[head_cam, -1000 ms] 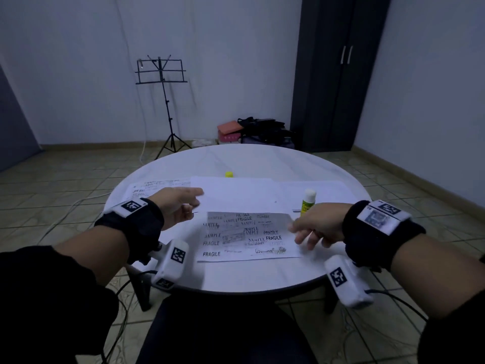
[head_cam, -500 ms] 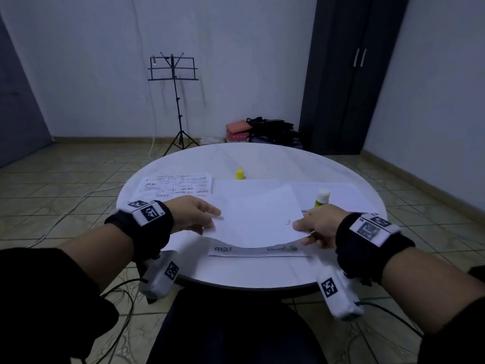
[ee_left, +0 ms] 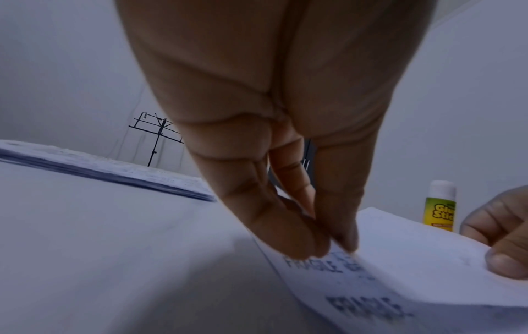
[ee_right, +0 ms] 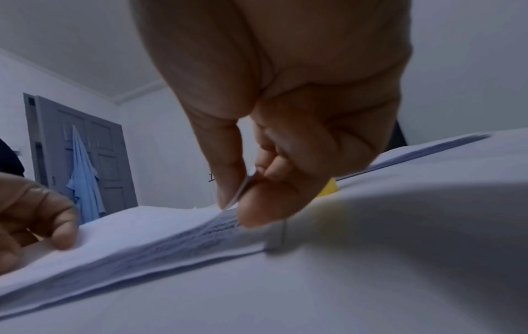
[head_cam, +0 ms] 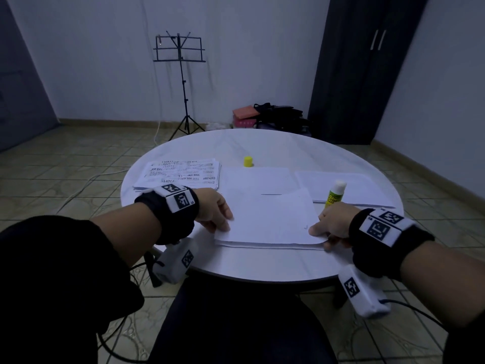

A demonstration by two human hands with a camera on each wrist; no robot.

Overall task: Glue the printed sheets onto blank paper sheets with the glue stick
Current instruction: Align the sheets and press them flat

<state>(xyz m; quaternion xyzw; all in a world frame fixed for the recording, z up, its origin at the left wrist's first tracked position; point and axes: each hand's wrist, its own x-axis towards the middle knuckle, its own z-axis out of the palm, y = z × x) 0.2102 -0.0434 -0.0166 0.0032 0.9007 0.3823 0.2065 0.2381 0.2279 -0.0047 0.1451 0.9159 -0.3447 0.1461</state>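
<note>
Both hands (head_cam: 273, 222) pinching blank sheet (head_cam: 267, 219), print beneath hidden

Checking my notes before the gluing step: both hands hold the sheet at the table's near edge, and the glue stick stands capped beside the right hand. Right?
Not quite: the glue stick is uncapped. The head view shows its yellow cap standing apart, farther back on the table. The left hand and right hand do hold the sheet.

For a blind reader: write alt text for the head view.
Both hands, left and right, hold the side edges of a blank sheet on a round table. Behind stand a glue stick, its yellow cap and a printed stack.
</note>
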